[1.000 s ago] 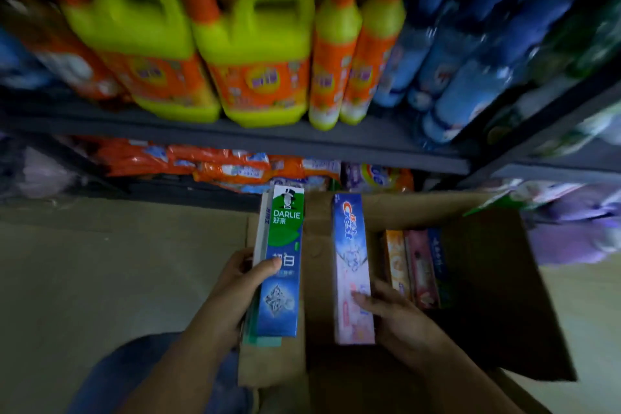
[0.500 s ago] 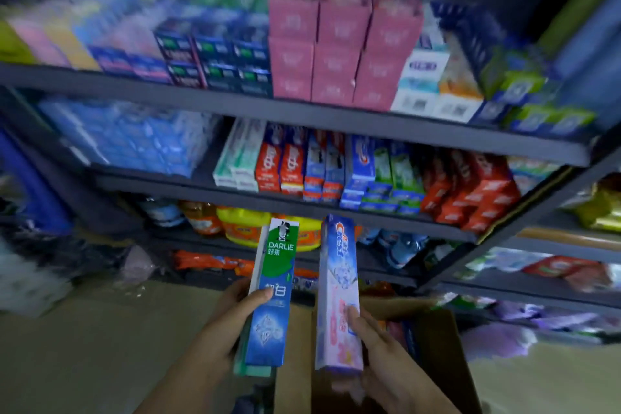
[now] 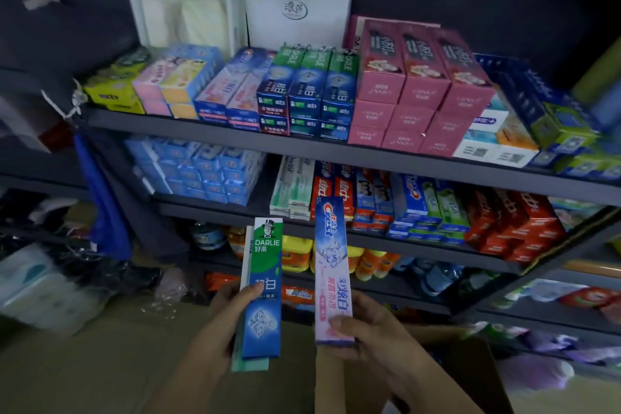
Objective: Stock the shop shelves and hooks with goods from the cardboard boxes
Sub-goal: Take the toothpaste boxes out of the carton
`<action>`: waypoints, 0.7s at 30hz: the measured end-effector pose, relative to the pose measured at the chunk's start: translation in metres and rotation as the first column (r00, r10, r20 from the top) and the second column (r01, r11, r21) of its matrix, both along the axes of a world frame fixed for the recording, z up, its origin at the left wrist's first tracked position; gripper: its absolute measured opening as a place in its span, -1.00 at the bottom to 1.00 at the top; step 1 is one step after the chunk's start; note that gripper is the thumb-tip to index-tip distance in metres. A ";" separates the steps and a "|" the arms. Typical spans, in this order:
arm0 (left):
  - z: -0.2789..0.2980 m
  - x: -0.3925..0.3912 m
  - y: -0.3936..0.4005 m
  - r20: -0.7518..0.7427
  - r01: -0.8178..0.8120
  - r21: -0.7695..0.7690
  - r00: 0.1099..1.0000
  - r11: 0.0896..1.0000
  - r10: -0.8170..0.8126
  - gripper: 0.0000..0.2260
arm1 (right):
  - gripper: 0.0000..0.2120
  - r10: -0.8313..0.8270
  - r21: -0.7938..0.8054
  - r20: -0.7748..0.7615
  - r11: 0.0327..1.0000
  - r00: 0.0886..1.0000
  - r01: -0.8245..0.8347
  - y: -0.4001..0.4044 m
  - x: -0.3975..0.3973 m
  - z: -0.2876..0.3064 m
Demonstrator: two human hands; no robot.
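Stocked shelves point(image 3: 336, 155) behind; toothpaste boxes point(image 3: 332, 265) between curled fingers point(image 3: 250, 292).

A single head-worn, wide-angle camera looks forward and slightly down, close to dark shop shelving point(image 3: 336, 153) that fills the far and right of the view. The person's two hands rise from the near bottom edge, with floor point(image 3: 84, 363) at the near left. No second view exists.

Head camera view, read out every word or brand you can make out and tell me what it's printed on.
"DARLIE": green and blue toothpaste box in the left hand.
"Crest": pink and blue toothpaste box in the right hand.
"DARLIE", sideways: green boxes on the top shelf.
Other shelf labels: too blurred.
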State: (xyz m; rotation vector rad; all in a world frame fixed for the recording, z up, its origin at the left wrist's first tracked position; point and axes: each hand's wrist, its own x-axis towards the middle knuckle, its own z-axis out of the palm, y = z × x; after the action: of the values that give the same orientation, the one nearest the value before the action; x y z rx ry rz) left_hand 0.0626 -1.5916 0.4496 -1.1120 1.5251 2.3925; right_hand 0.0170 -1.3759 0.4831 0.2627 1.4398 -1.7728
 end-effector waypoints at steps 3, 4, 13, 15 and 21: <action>0.004 0.004 -0.020 0.006 0.044 0.016 0.999 0.999 -0.044 -0.32 | -0.55 -0.045 0.033 0.015 0.998 0.999 0.045 -0.017 -0.003 -0.001; 0.007 0.004 -0.026 0.012 0.055 0.023 0.998 0.998 -0.055 -0.21 | -0.53 -0.064 0.042 0.017 0.997 0.998 0.063 -0.021 -0.003 -0.002; 0.014 -0.004 -0.064 -0.020 0.047 0.003 0.999 0.999 -0.047 -0.55 | -0.50 -0.143 0.069 -0.033 0.987 0.989 0.145 -0.044 -0.001 0.002; 0.016 -0.008 -0.066 -0.021 0.065 -0.007 0.998 0.998 -0.065 -0.57 | -0.54 -0.168 0.067 -0.045 0.983 0.985 0.171 -0.044 0.001 0.003; 0.023 -0.014 -0.065 -0.044 0.120 0.040 0.992 0.992 -0.118 -0.56 | -0.59 -0.215 0.078 -0.091 0.972 0.972 0.222 -0.035 0.010 0.009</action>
State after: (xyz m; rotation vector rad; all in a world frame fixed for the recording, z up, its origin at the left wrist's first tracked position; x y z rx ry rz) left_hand 0.0485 -1.6565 0.4728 -0.9403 1.5004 2.3708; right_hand 0.0268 -1.4109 0.4925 0.4134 1.6008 -1.9174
